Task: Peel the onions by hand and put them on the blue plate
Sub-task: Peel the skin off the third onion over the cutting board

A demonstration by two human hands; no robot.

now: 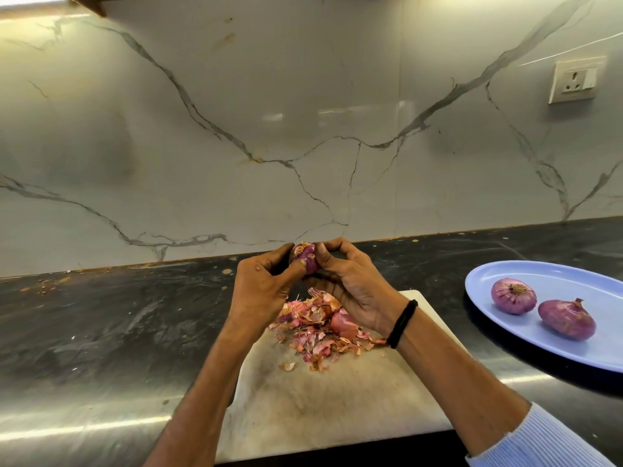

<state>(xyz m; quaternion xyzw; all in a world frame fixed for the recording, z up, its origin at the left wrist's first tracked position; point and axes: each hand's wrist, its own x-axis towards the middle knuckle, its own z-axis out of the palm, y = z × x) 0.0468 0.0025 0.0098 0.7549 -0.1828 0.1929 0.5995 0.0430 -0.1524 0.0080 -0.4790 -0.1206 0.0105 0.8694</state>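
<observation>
both hands gripped onion (307, 257) raised above cutting board (323, 399): left hand (261, 289) pinched skin side, right hand (354, 284) cradled bulb. two peeled onions (513, 295) sat on blue plate (546, 274). risk: slick bulb slipping into peel pile (317, 328); dry skin tearing short, leaving patches.

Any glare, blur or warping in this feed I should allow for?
Head view: wide-angle lens bows the countertop back edge; glare streaks its near side; the onion between left hand and right hand looks slightly soft; blue plate sharp, cropped at right.
</observation>
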